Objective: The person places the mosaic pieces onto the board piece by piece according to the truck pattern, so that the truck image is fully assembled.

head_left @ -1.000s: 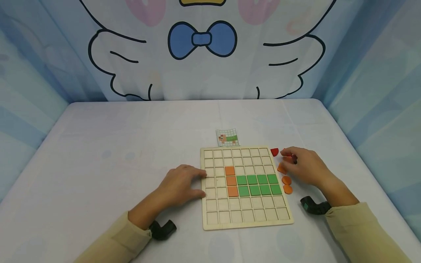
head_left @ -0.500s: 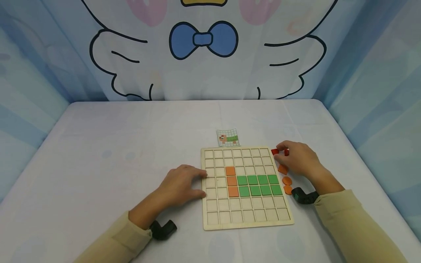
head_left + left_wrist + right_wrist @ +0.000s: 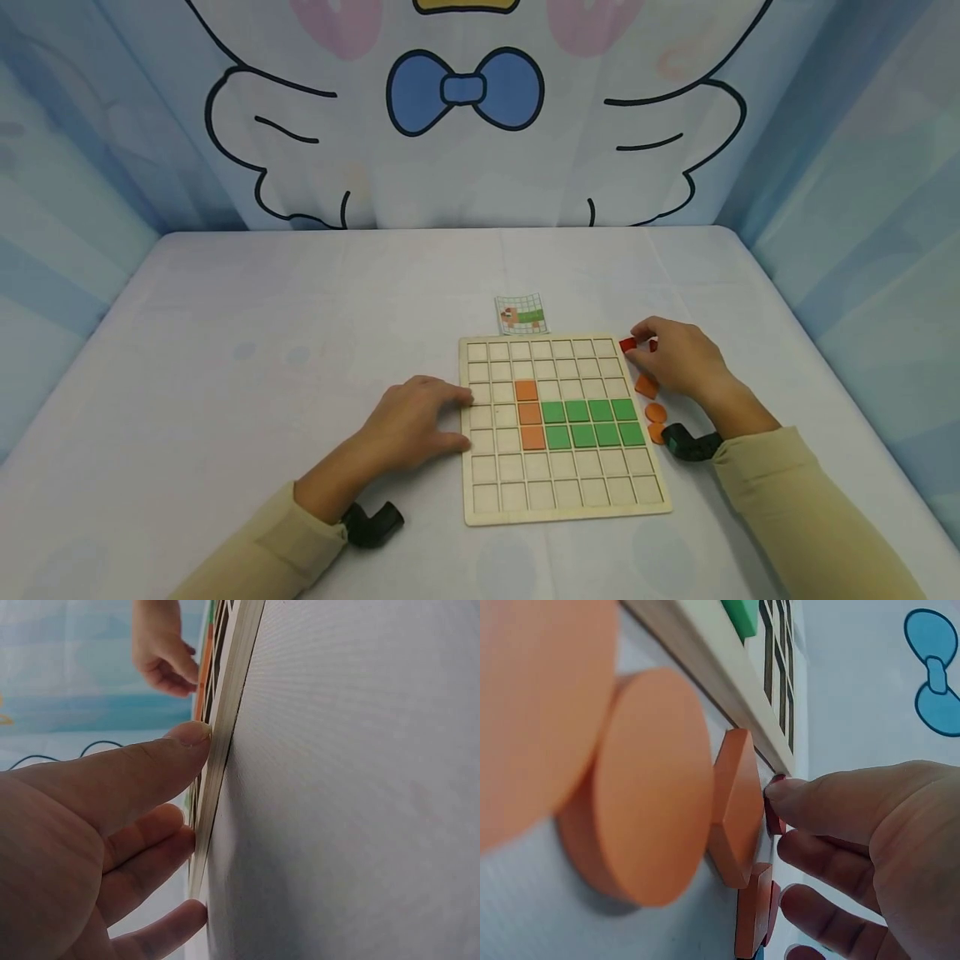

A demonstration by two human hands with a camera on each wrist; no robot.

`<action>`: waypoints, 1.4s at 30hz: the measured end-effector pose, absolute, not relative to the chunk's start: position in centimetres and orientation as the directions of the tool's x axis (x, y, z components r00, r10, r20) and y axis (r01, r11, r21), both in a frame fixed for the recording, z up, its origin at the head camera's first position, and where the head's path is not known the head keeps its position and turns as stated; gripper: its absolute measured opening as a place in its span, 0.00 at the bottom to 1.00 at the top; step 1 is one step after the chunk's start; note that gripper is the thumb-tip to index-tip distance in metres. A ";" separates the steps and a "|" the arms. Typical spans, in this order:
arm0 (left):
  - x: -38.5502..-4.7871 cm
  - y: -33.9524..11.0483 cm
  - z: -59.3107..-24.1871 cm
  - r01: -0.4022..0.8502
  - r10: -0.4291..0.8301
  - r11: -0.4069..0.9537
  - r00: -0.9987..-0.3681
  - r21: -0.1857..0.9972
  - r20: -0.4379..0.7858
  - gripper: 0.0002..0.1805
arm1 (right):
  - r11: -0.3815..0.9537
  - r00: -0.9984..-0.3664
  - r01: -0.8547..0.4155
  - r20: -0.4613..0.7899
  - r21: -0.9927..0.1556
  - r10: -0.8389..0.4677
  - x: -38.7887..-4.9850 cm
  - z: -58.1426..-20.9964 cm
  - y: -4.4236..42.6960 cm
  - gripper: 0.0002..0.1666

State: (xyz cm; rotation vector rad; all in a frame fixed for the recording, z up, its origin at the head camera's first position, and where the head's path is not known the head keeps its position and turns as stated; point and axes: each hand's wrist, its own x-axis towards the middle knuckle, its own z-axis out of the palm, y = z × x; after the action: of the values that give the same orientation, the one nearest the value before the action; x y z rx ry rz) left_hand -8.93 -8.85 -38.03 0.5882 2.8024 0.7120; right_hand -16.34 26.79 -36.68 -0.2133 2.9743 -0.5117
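A pale wooden grid board (image 3: 566,492) lies on the table, with several green square tiles (image 3: 577,411) and an orange column of tiles (image 3: 529,413) in its cells. My left hand (image 3: 408,422) rests thumb and fingertips against its left edge; the left wrist view shows those fingers fairly straight along the rim (image 3: 225,727). Beyond the board's right edge, my right hand (image 3: 681,354) pinches a small red piece (image 3: 627,344) between thumb and index finger. In the right wrist view the thumb covers part of this red piece (image 3: 775,814).
Beside the board's right edge lie an orange square tile (image 3: 646,386) and orange discs (image 3: 656,412). Another red piece (image 3: 653,345) shows under the right hand. Behind the board is a small pattern card (image 3: 522,315). Curtains (image 3: 862,208) stand around the table.
My right hand has moved left and slightly away from me, from over the loose pieces to the red piece by the board's corner. My left hand stays in place.
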 end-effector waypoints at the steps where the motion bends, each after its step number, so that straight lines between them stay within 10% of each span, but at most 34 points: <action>1: -8.9 -8.8 -38.0 0.327 0.420 0.807 -0.903 0.491 -0.088 0.29 | 0.933 -0.983 -0.118 -0.094 -0.339 -0.159 -16.3 -36.7 26.8 0.22; 42: -8.9 -8.9 -38.2 0.340 0.424 0.808 -0.903 0.482 -0.074 0.29 | 0.904 -0.961 -0.184 -0.122 -0.385 -0.247 -17.4 -36.6 26.8 0.17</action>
State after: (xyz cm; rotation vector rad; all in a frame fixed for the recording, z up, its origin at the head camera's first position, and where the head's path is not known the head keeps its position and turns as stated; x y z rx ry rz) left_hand -8.92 -8.87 -38.23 0.5998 2.8153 0.7000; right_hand -17.41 26.79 -36.59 -0.3303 2.9007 -0.5627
